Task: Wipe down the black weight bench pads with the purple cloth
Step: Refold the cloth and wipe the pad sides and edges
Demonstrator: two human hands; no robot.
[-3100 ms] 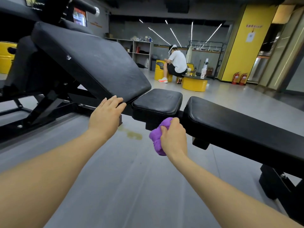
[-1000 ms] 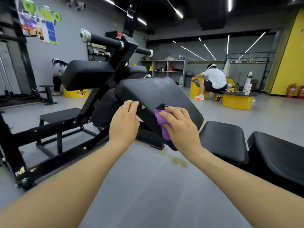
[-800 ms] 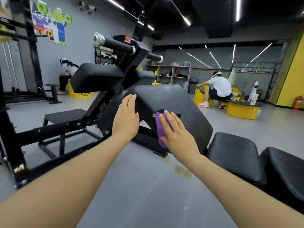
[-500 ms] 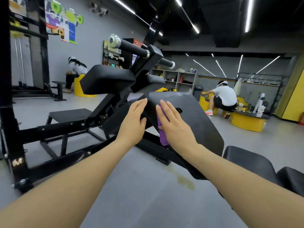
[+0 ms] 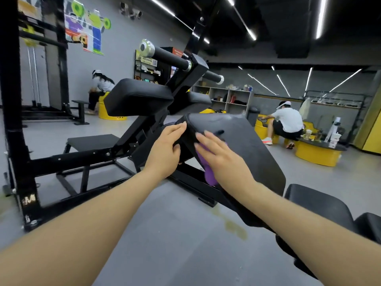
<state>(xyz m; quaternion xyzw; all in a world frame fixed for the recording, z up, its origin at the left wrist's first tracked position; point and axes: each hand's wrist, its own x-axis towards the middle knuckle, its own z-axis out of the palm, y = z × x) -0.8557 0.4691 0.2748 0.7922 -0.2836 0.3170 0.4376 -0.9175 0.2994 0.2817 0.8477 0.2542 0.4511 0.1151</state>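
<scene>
cloth: purple cloth flat under the right hand, fingers straight and spread, pressing it near the top of the tilted back pad
left hand: fingers together, resting on the pad's top edge
left to do: probably the seat pads below the fingers, can't tell if wiped

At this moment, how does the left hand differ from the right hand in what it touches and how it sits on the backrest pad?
The left hand is bare and wraps the backrest pad at its upper side edge; the right hand lies flat on the pad's face. The right hand presses the purple cloth beneath its palm; the left hand touches no cloth. Both have fairly straight fingers and rest on the same tilted pad.
</scene>
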